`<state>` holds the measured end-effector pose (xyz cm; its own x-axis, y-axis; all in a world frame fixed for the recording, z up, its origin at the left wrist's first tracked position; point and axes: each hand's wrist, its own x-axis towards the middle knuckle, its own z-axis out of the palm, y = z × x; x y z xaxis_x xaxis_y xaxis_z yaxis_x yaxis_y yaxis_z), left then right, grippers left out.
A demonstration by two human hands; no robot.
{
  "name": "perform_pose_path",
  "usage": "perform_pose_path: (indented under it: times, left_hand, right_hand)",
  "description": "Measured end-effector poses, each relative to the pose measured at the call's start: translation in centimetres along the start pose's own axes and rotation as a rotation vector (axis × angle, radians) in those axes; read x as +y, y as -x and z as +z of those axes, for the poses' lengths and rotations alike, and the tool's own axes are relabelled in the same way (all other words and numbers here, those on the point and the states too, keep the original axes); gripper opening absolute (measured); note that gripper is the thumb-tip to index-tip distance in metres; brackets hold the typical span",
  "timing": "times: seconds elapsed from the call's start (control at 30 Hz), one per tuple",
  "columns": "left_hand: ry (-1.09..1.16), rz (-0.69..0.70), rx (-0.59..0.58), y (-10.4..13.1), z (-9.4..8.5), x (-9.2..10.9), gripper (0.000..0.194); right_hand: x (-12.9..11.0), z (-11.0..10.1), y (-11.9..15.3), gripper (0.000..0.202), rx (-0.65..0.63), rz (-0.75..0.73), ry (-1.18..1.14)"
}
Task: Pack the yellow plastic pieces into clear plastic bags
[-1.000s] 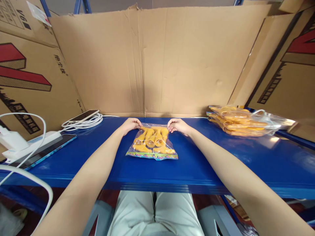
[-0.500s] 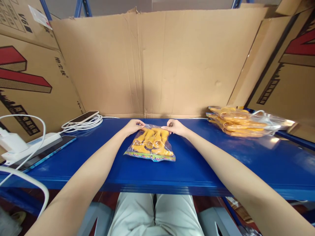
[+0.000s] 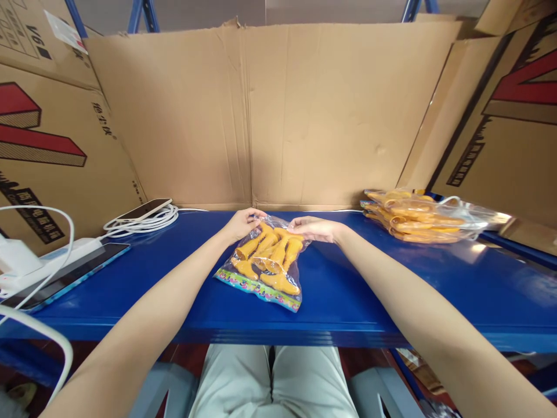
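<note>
A clear plastic bag (image 3: 265,261) with a colourful printed band along its near edge lies on the blue shelf in front of me, turned slightly askew. Inside are several yellow-orange hollow pieces (image 3: 278,255) with flared ends; their exact kind is unclear. My left hand (image 3: 243,225) pinches the bag's far left corner between thumb and fingers. At the far right corner, my right hand (image 3: 317,229) grips the film, its fingers reaching over the edge and partly hidden.
More bags of the same yellow pieces (image 3: 418,217) are stacked at the right. On the left lie a phone (image 3: 73,273), a white power strip (image 3: 80,249) and a second phone (image 3: 145,210) on coiled white cable (image 3: 159,223). Cardboard (image 3: 326,116) walls the back; the shelf's front edge (image 3: 270,337) is near my lap.
The bag has turned, its printed near edge swinging closer to me and its right side dipping lower. My right hand has shifted from a pinch to longer, straighter fingers on the bag.
</note>
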<state>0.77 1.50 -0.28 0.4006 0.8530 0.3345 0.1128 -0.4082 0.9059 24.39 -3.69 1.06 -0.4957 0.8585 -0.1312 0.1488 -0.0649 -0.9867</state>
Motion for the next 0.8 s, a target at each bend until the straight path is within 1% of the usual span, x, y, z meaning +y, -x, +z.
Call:
perform_pose_path:
  times: [0.1,0.17,0.2,0.27,0.33,0.4,0.5,0.6,0.67,0.73,0.77,0.8]
  left_hand:
    - [0.005,0.072,0.006,-0.3,0.2,-0.4,0.021]
    - [0.008,0.090,0.001,-0.4,0.3,-0.6,0.023]
    - [0.009,0.096,0.001,-0.4,0.3,-0.6,0.025]
    - [0.004,0.123,0.009,-0.3,0.2,-0.5,0.028]
    - [-0.017,0.163,0.035,-0.1,-0.2,-0.3,0.031]
    - [-0.038,0.157,0.093,0.1,-0.9,-0.2,0.031]
    - [-0.058,0.020,0.242,0.4,-2.3,-0.3,0.029]
    - [-0.132,-0.114,0.381,0.5,-3.6,-0.8,0.024]
    - [-0.188,-0.173,0.422,0.5,-4.0,-1.2,0.021]
    - [-0.231,-0.193,0.424,0.4,-4.1,-1.4,0.019]
    - [-0.250,-0.192,0.416,0.4,-4.0,-1.5,0.019]
    - [-0.269,-0.190,0.405,0.4,-3.9,-1.5,0.019]
  right_hand:
    - [0.2,0.4,-0.2,0.032,-0.133,0.046,-0.077]
    - [0.4,0.5,-0.5,0.032,-0.182,0.084,-0.085]
    - [0.4,0.6,-0.7,0.030,-0.173,0.096,-0.083]
    - [0.3,0.6,-0.8,0.024,-0.110,0.104,-0.088]
    - [-0.1,0.5,-0.7,0.019,-0.020,0.086,-0.130]
    - [-0.6,0.0,-0.3,0.016,0.085,0.052,-0.191]
    - [-1.6,-1.3,0.6,0.013,0.283,-0.070,-0.273]
    - [-2.8,-3.1,1.5,0.013,0.559,-0.287,-0.409]
    - [-3.6,-4.7,2.2,0.014,0.789,-0.451,-0.528]
    - [-3.9,-6.6,3.1,0.019,1.057,-0.610,-0.609]
    - [-3.9,-7.7,3.5,0.024,1.214,-0.670,-0.616]
    - [-3.6,-8.9,4.1,0.028,1.359,-0.695,-0.584]
